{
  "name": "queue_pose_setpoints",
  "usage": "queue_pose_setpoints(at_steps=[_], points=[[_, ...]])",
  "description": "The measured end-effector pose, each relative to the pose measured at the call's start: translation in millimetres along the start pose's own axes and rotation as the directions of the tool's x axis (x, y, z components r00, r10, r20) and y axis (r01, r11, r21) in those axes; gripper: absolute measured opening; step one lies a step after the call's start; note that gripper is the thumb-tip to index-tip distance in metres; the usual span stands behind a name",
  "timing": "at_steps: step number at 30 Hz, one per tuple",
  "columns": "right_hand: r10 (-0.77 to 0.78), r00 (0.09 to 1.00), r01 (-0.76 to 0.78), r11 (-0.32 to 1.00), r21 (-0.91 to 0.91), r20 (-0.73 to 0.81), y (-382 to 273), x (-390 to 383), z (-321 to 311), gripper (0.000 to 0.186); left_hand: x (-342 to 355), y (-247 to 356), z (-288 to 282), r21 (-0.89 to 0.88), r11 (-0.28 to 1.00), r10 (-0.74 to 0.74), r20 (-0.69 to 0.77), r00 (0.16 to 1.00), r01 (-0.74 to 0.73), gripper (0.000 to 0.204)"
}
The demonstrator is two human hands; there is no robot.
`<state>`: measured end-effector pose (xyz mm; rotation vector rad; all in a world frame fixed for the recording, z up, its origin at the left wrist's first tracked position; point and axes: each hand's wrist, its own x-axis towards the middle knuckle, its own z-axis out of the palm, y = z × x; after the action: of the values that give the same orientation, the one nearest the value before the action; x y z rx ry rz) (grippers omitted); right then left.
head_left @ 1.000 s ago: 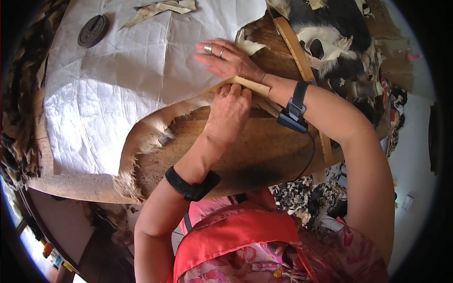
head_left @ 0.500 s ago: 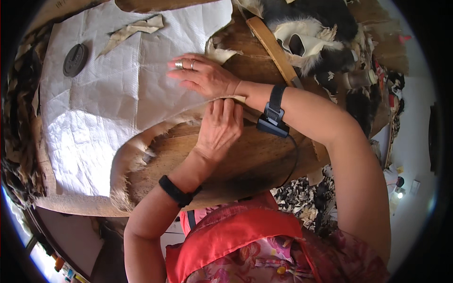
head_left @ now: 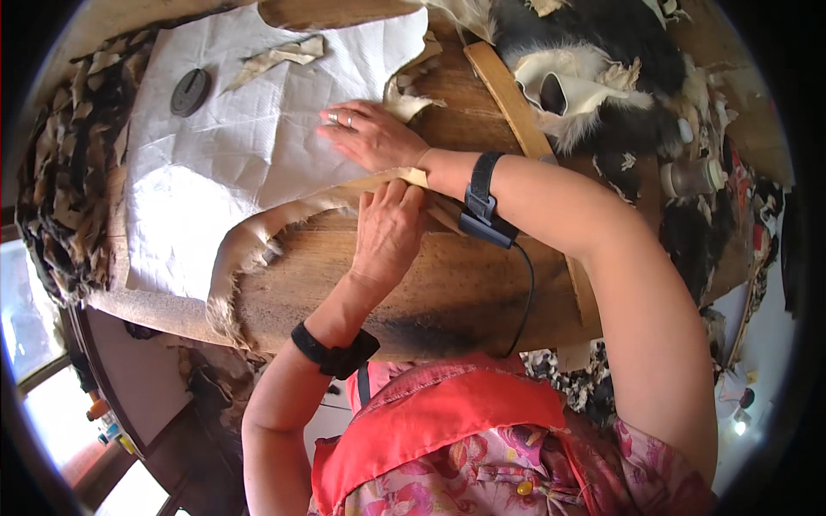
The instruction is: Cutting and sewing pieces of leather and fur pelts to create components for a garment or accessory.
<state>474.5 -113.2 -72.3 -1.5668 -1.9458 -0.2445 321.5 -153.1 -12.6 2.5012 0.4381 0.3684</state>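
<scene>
A white woven sheet (head_left: pixel 284 163), cut to a curved outline, lies over a fur hide (head_left: pixel 258 234) whose pale furry edge sticks out along the near side. My left hand (head_left: pixel 391 225) has its fingers curled round that near edge, close to my right wrist, and lifts a strip of it. My right hand (head_left: pixel 370 136), with silver rings on it, rests flat on the sheet, fingers stretched to the left. A dark oval object (head_left: pixel 190 92) and a scrap of pale hide (head_left: pixel 277 58) lie on the sheet. What is under my right palm is hidden.
This wooden table (head_left: pixel 370 297) has a curved near edge. A wooden stick (head_left: pixel 508 99) slants past my right forearm. Black-and-white fur (head_left: pixel 568 95) and a small jar (head_left: pixel 693 177) are at the right. Stitched fur pieces (head_left: pixel 73 163) hang along the left. A black cable runs from my right wrist strap.
The whole view has shifted and turned a little. My left fingers still grip the hide's edge, which now shows more of its pale underside. My right hand stays flat on the sheet.
</scene>
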Motion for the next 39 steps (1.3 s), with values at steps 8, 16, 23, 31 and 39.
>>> queue_pose_setpoints(at_steps=[8, 16, 23, 31, 39], points=[[0.276, 0.955, -0.206, 0.880, 0.429, -0.106, 13, -8, -35, 0.029, -1, 51, -62, -0.602, 0.793, 0.130, 0.318, 0.939, 0.094, 0.004], [0.656, 0.493, -0.836, 0.539, 0.103, 0.572, -14, -48, -142, 0.027, 51, -65, -48, 0.305, 0.946, -0.009, -0.321, 0.947, 0.112, 0.036], [0.683, 0.580, -0.813, 0.525, 0.253, 0.444, -26, -55, -111, 0.024, 37, -80, -12, 0.235, 0.964, -0.062, -0.264, 0.963, 0.126, 0.059], [0.610, 0.588, -0.788, 0.582, 0.203, 0.532, -22, -32, -83, 0.031, 35, -80, -9, 0.296, 0.943, -0.086, -0.216, 0.973, 0.149, 0.059], [0.580, 0.687, -0.712, 0.657, 0.247, 0.437, -23, -26, -89, 0.023, 38, -81, -11, 0.377, 0.908, -0.113, -0.202, 0.973, 0.184, 0.065]])
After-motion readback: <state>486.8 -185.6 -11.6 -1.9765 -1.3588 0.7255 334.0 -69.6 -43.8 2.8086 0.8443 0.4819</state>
